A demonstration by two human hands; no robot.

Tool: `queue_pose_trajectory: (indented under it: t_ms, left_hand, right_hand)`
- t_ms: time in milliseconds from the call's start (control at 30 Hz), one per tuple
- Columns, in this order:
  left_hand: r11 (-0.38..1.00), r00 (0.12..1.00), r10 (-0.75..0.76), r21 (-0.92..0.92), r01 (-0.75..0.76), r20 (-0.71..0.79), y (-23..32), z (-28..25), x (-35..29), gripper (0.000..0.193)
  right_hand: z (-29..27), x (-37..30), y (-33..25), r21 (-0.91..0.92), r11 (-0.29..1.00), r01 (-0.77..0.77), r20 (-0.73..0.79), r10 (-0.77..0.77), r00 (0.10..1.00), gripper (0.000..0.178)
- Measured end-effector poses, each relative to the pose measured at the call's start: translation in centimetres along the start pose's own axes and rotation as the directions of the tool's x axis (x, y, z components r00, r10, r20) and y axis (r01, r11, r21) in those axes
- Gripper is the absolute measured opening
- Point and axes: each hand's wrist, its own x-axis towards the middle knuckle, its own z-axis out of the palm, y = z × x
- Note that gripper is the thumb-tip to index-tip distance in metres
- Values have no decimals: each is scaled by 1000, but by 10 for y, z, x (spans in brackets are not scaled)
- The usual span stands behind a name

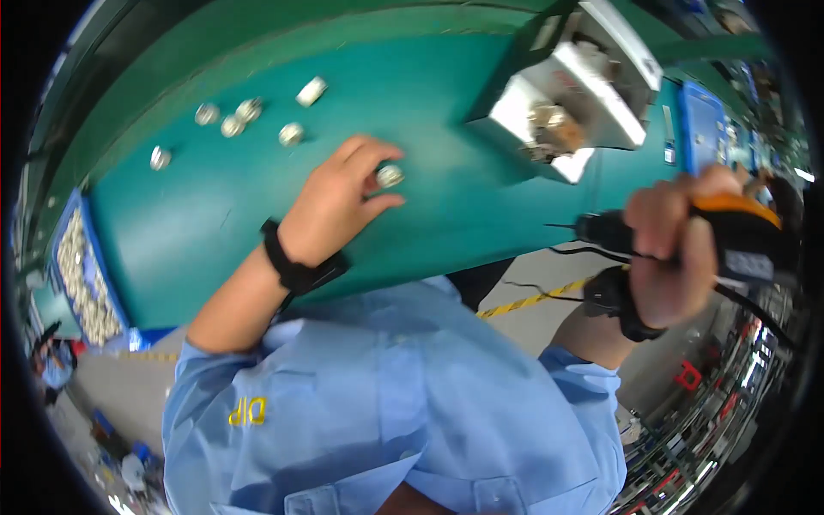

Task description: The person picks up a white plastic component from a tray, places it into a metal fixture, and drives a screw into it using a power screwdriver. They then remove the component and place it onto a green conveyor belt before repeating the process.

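My left hand point(342, 196) is over the green mat with its thumb and fingers apart. Between them, on the mat, sits a small round white-and-metal part point(390, 176), and no firm grip on it shows. My right hand point(674, 236), blurred by motion, is wrapped round a black-and-orange electric screwdriver point(738, 236) at the right. The screwdriver's thin bit point(561, 226) points left, above the mat's front edge. Beyond my left hand lie several similar parts, among them a round one point(291, 134) and a white one on its side point(312, 91).
Open boxes point(506, 142) holding metal parts stand at the back right. A blue tray point(120, 305) full of small pale parts is at the left end of the green mat point(197, 223). Another blue tray point(699, 120) lies far right. The screwdriver's black cable point(755, 313) hangs beside my right arm.
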Motion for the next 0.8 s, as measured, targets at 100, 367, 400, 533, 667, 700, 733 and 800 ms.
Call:
queue_pose_trajectory:
  t_ms: [100, 367, 400, 533, 667, 700, 733, 800]
  left_hand:
    - [1000, 1000, -6, -21, 6, -5, -8, 2, 2, 30]
    - [995, 1000, 13, -96, -14, -11, -17, 3, 0, 24]
    - [996, 1000, 12, -93, -13, -20, -15, 3, 0, 23]
    - [995, 1000, 21, -101, -21, -6, -13, 3, 1, 24]
    - [996, 1000, 23, -92, -23, -4, -13, 3, 1, 25]
    - [996, 1000, 25, -88, -25, -8, -13, 3, 1, 25]
    - [995, 1000, 28, -91, -29, -9, -12, 3, 2, 25]
    - [995, 1000, 14, -96, -14, 3, -11, 2, 3, 25]
  right_hand:
    - [1, -3, -8, 103, 991, 84, 13, -86, 996, 40]
    - [10, 12, -13, 205, 938, 280, 122, -309, 943, 39]
    - [8, 13, -15, 206, 919, 337, 85, -360, 929, 42]
    - [8, 22, -15, 69, 921, 383, 86, -387, 918, 34]
    - [7, 25, -4, 75, 948, 309, 106, -316, 943, 37]
    - [6, 26, -1, 69, 947, 313, 107, -318, 942, 37]
    - [5, 28, 2, 61, 943, 328, 114, -333, 936, 38]
    - [4, 31, 8, 50, 932, 358, 127, -362, 924, 40]
